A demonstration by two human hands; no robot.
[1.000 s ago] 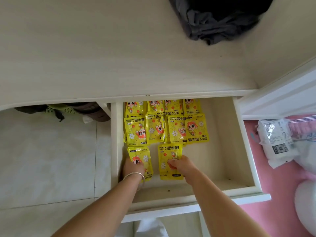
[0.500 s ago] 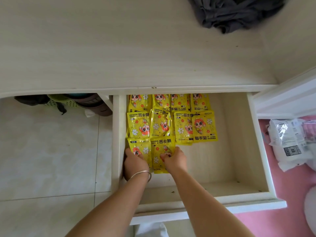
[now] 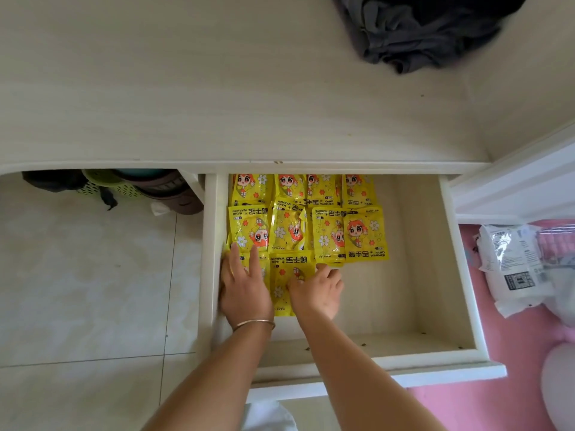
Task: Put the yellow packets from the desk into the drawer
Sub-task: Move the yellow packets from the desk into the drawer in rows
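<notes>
Open drawer [image 3: 429, 275] pulled out from under the pale table [image 3: 186, 88], its left half filled with yellow packets [image 3: 311, 225] in overlapping rows: a back row half tucked beneath the table edge, a middle row of four, and a nearest row of two. Rightmost packet of the middle row [image 3: 365, 236] face up and upright, lettering readable; the others beside it turned the other way round.

Left hand [image 3: 244, 284] laid flat, palm down, fingers spread and stretched forward, pressed onto the nearest-left packet [image 3: 264, 269] against the drawer's left wall; that packet almost wholly covered, only slivers of yellow showing between and beside the fingers. Fingertips reaching the lower edge of the middle row. Nothing gripped, merely pressed. Thin metal bangle [image 3: 253, 324] around the left wrist.

Right hand [image 3: 317, 290] also palm down, fingers loosely curled, resting on the right part of the nearest-right packet [image 3: 287, 275]; thumb over the packet's face, index fingertip touching the bottom edge of the middle row. Whether any finger hooks under the packet: cannot tell. Right half of the drawer bare wood.

Dark grey cloth [image 3: 420, 29] bunched at the far right of the table. White pouch [image 3: 513, 269] lying on pink bedding [image 3: 497, 399] to the right of the drawer. Green basket [image 3: 105, 183] on the tiled floor [image 3: 87, 275] under the table, at left.
</notes>
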